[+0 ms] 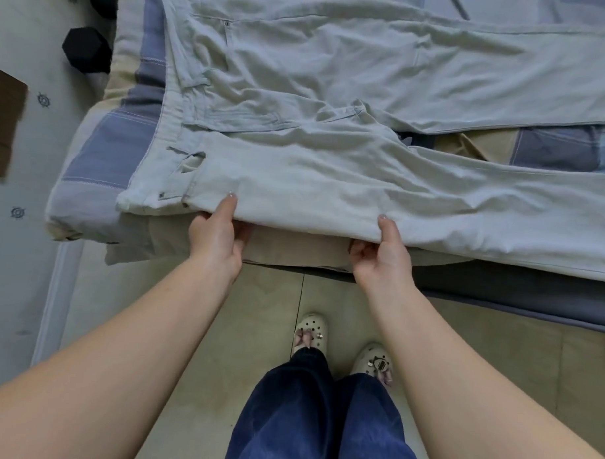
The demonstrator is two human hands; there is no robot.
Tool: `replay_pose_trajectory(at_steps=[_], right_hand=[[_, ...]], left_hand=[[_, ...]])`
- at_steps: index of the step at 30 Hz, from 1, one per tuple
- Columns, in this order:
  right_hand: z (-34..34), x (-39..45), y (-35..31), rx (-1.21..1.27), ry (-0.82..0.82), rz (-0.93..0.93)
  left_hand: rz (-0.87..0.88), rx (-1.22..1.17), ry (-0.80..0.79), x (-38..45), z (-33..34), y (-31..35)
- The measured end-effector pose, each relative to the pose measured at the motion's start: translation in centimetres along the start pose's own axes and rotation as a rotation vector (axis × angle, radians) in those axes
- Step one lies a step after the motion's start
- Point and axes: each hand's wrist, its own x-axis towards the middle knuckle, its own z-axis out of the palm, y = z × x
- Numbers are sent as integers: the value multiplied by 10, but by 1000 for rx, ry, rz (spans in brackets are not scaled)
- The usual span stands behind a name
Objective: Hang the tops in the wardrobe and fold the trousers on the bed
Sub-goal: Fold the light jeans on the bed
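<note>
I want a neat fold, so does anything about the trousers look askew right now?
Yes. The pale trousers lie wrinkled on the bed, legs splayed apart rather than stacked. The near leg overhangs the bed's edge where the left hand and right hand pinch it.

- My left hand (218, 233): fingers tucked under the trousers (330, 168) hem edge, only thumb shows on top.
- My right hand (382, 252): fingertips curl under the same near edge, tips partly hidden; thumb on top.
- Trouser legs run past my right fingers and get cut off by the right frame edge; cuffs not visible.
- Bed (126, 137) cover beyond my fingers mostly buried under the trousers.
- Dark dumbbell (86, 50), far left of my left fingers: partly behind the bed corner.
- Brown board (3, 122) further left: cut by the frame edge, can't tell what it is.
</note>
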Motion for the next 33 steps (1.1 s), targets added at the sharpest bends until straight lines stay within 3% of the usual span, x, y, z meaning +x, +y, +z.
replay_pose_trajectory(at_steps=[3,8,10,13,20,24,27,33], right_hand=[[-16,-13,17,-167,76,55],[-19,-29,9,143,-120,41],[-31,-32,11,-24,-77,33],[-42,-34,15,-320,105,8],[-41,-50,6,-331,104,-38],[-37,-70,-17,-205,-8,-40],[-34,-85,-39,-140,-76,-48],[23,-92,-96,-124,-137,-186]], left_hand=[[-49,41,58,-13,-31,-15],[-61,-110,44,-10,-37,4],[-78,-176,58,-6,-33,19],[-78,-81,109,-7,-34,23],[-51,-192,185,-22,-41,28],[-51,-287,128,-35,-40,46],[-23,-276,169,-42,-35,61],[34,-312,140,-47,3,97]])
